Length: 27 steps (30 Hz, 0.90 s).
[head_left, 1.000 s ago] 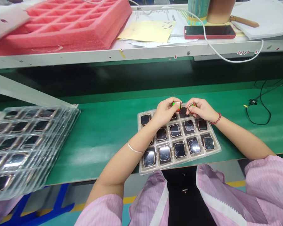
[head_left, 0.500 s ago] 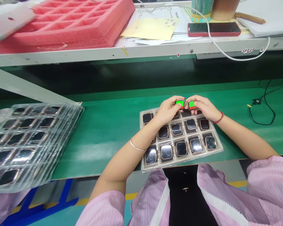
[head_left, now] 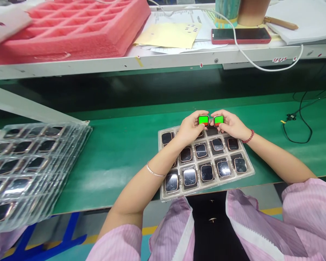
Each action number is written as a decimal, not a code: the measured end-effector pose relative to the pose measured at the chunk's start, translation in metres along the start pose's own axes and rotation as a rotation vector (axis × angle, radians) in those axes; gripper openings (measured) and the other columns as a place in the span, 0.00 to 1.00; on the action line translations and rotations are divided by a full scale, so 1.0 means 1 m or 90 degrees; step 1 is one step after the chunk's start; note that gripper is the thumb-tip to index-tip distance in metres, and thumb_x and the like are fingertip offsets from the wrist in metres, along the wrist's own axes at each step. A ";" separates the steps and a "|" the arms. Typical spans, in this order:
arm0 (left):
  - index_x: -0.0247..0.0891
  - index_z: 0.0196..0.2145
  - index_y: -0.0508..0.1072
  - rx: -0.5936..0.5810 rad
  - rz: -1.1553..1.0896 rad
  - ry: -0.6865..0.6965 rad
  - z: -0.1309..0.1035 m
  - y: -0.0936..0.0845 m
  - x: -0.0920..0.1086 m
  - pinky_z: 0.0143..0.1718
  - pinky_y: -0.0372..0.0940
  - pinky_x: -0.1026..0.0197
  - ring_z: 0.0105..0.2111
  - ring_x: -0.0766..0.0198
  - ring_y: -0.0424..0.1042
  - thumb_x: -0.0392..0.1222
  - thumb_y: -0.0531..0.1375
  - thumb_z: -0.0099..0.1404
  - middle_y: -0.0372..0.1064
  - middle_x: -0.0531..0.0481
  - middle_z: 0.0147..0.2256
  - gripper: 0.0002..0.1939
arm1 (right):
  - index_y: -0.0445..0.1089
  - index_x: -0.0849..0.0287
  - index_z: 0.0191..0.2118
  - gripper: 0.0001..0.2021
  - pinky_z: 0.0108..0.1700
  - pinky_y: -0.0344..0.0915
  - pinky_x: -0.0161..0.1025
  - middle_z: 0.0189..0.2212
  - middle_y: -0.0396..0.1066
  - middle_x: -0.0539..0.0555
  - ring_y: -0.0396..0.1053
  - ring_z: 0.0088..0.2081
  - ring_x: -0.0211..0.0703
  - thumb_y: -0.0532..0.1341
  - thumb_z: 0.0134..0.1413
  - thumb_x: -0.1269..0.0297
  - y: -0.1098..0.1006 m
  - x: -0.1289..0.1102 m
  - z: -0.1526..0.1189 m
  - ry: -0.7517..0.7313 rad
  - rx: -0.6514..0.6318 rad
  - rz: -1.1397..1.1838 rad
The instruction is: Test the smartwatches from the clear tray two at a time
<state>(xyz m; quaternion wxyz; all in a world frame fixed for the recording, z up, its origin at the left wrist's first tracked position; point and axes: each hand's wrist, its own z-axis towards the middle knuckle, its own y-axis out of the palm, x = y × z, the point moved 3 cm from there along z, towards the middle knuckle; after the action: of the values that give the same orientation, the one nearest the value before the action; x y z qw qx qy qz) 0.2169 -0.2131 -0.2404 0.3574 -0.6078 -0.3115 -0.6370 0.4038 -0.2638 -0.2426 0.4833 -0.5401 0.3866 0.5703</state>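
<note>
My left hand grips a smartwatch whose lit screen is mostly green with a red-orange strip at the bottom. A second smartwatch, lit the same way, is held in my right hand, the thumb at its lower edge. The two watches are side by side with a small gap, above the far edge of a clear plastic tray. Dark-screened smartwatches sit in the tray's compartments, one in the front row. My left hand and forearm hide part of the tray's far-left side.
Stacked plastic trays of dark watches stand at the left on the green bench. A black cable lies at the right. On the shelf above are a pink foam tray, papers, a phone and a white cable.
Both thumbs have slid down from the watch screens toward their lower edges, so more green shows. Each hand keeps its watch. The whole view has shifted slightly.
</note>
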 end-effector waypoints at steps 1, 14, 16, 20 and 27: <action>0.36 0.52 0.74 0.002 0.009 0.003 0.000 0.000 0.000 0.44 0.74 0.58 0.40 0.62 0.77 0.27 0.61 0.55 0.77 0.46 0.45 0.26 | 0.66 0.58 0.53 0.22 0.32 0.69 0.35 0.40 0.76 0.53 0.73 0.33 0.37 0.62 0.49 0.72 0.000 0.000 0.000 -0.013 -0.002 -0.010; 0.37 0.50 0.73 0.000 0.062 0.025 -0.002 0.000 0.004 0.45 0.68 0.58 0.40 0.61 0.76 0.31 0.61 0.55 0.77 0.49 0.40 0.23 | 0.65 0.58 0.49 0.16 0.39 0.70 0.38 0.35 0.74 0.50 0.74 0.37 0.41 0.63 0.53 0.70 0.002 -0.007 -0.001 -0.068 -0.012 -0.074; 0.37 0.51 0.73 -0.002 0.064 0.022 -0.002 0.000 0.003 0.46 0.68 0.57 0.40 0.61 0.76 0.31 0.62 0.54 0.77 0.49 0.39 0.25 | 0.65 0.58 0.49 0.18 0.36 0.69 0.36 0.36 0.75 0.51 0.74 0.37 0.40 0.62 0.51 0.72 0.001 -0.006 -0.001 -0.065 -0.013 -0.054; 0.36 0.53 0.71 0.002 0.065 0.027 -0.001 -0.001 0.002 0.46 0.68 0.57 0.42 0.60 0.76 0.32 0.63 0.54 0.76 0.47 0.43 0.27 | 0.65 0.57 0.54 0.25 0.30 0.68 0.33 0.43 0.76 0.54 0.74 0.34 0.38 0.60 0.47 0.73 0.000 -0.002 0.000 -0.017 -0.013 -0.001; 0.38 0.53 0.72 0.001 0.078 0.044 -0.001 -0.003 0.001 0.47 0.69 0.57 0.43 0.60 0.76 0.32 0.63 0.54 0.76 0.46 0.45 0.27 | 0.67 0.58 0.51 0.19 0.32 0.71 0.33 0.39 0.77 0.52 0.72 0.30 0.35 0.63 0.50 0.72 0.001 -0.003 -0.001 -0.003 -0.004 0.008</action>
<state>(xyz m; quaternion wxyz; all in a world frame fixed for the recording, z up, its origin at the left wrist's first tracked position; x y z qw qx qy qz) 0.2140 -0.2124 -0.2393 0.4070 -0.6027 -0.2617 -0.6345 0.4030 -0.2654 -0.2396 0.4788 -0.5378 0.3869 0.5760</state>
